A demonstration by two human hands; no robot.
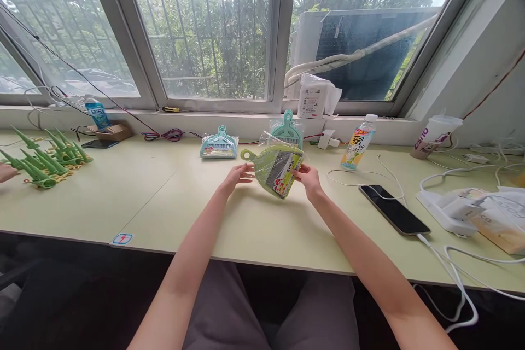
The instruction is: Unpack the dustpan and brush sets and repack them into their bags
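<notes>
A green mini dustpan-and-brush set [266, 167] in clear plastic wrap is held tilted over the table, its handle pointing left and its printed label facing me. My right hand [308, 179] grips its right edge, thumb over the label side. My left hand [238, 176] is at its left side below the handle, fingers stretched out and apart; whether they touch the wrap I cannot tell. Behind it, a teal wrapped dustpan set [287, 130] stands partly hidden. Farther left, a light blue wrapped dustpan set [220, 145] lies by the wall.
Right: a drink bottle [359, 143], a phone [394, 209] with white cables, a power strip [449, 213] and a plastic cup [435, 136]. Left: green spiky plastic pieces [49, 158], a blue bottle [97, 112] and another person's hand [7, 172]. A tissue pack [314, 97] sits on the sill.
</notes>
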